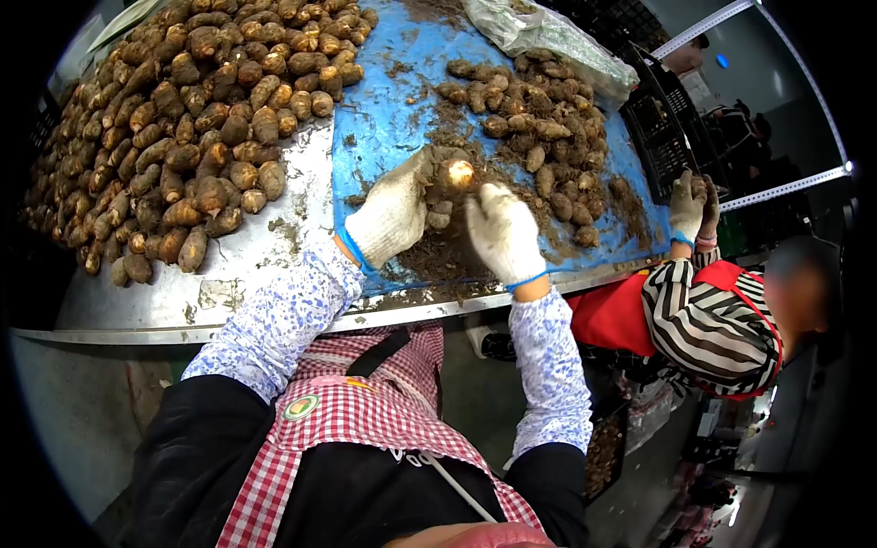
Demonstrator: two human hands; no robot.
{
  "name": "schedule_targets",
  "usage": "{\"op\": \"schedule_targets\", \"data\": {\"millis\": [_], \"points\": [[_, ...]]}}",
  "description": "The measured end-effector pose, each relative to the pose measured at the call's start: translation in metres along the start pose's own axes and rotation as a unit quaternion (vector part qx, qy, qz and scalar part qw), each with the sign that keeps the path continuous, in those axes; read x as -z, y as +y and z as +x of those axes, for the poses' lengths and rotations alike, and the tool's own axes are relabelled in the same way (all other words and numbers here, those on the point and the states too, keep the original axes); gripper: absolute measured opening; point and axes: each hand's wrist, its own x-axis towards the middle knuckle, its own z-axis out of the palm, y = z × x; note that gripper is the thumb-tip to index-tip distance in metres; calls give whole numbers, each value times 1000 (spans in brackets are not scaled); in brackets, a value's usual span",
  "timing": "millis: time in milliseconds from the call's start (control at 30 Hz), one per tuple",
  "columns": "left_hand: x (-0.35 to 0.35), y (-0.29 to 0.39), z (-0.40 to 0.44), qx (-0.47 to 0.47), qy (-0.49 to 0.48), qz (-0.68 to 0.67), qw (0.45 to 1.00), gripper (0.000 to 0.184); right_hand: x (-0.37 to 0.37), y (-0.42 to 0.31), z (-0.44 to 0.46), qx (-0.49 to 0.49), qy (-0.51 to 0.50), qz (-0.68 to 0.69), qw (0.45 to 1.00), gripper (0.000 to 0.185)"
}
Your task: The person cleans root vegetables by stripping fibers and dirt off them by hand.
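My left hand (395, 208), in a soiled white knit glove, is closed around a brown taro corm (456, 174) with a pale end turned toward me. Close by on the right, my right hand (505, 236) is curled up in a similar glove. Whatever its fingers hold, if anything, is hidden. Both hands are over the front part of a blue sheet (393, 110) strewn with soil and root fibres. Beyond them to the right lies a heap of hairy, dirt-covered taro corms (557, 137). A larger pile of cleaner taro corms (201, 119) covers the left side.
A metal tabletop (306, 196) shows beside the sheet, its edge running in front of my body. A clear plastic bag (557, 46) lies at the back. Black crates (662, 132) stand at the right end. A co-worker in a striped top (699, 315) and gloves is at the right.
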Motion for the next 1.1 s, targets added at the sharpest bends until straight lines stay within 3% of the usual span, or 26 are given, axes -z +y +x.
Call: {"op": "schedule_targets", "data": {"millis": [33,100,133,167,233,300,333,367,400,500,533,567,600,633,667,767,800,900,967,1000,1033,1067,1100], "points": [[-3,2,-2,-2,16,11,1000,45,-1,15,-3,-38,-1,21,999,12],[-12,3,-2,-18,46,25,998,45,-5,32,-2,-11,70,126,989,32],[-17,2,-2,-34,65,28,997,45,0,25,-4,-39,76,338,937,45],[-17,-2,-3,-35,66,46,996,45,19,9,-2,-50,68,428,900,44],[-17,-5,-2,-40,63,92,993,47,36,-6,1,-90,-25,453,887,44],[-16,-1,-6,-17,37,107,993,48,25,-2,4,-18,-38,319,947,45],[-12,3,-2,10,41,101,994,48,21,1,4,-57,-53,354,932,45],[-10,5,1,35,46,92,994,47,21,2,3,-65,-34,368,927,44],[-9,4,-2,2,-2,-12,1000,45,21,2,2,-71,-17,381,922,43],[-29,14,-8,-156,-5,323,933,47,23,-1,0,-99,23,431,897,39],[-37,23,-13,-59,-14,438,897,46,19,0,-1,-97,35,443,890,39],[-37,22,-12,-84,-7,448,890,45,16,2,-3,-95,47,455,884,38],[-38,20,-13,-108,1,457,883,44,14,3,-4,-56,68,298,950,39],[-39,16,-14,-130,9,465,876,43,16,0,-6,-28,71,278,957,41],[-40,13,-15,-114,26,394,911,38,19,-6,-5,1,74,259,963,42],[-19,2,-1,-103,113,316,937,32,13,-14,-5,97,98,176,975,54],[-13,1,0,-82,98,276,953,25,6,-10,-8,104,77,167,977,55],[45,-25,25,-255,13,416,873,28,-1,-8,-7,133,76,192,969,57],[37,-19,20,-206,-62,281,935,31,-4,-7,-7,113,101,251,956,57],[27,-13,13,-91,-103,89,986,33,-7,-1,-7,85,115,293,945,57],[10,-3,3,29,-139,-108,984,35,-9,4,-8,55,128,335,932,57],[-1,2,0,23,-144,-44,988,38,-9,6,-12,-26,105,370,923,56],[-2,3,0,9,-162,-9,987,39,-5,6,-14,-41,99,367,924,54]]}}
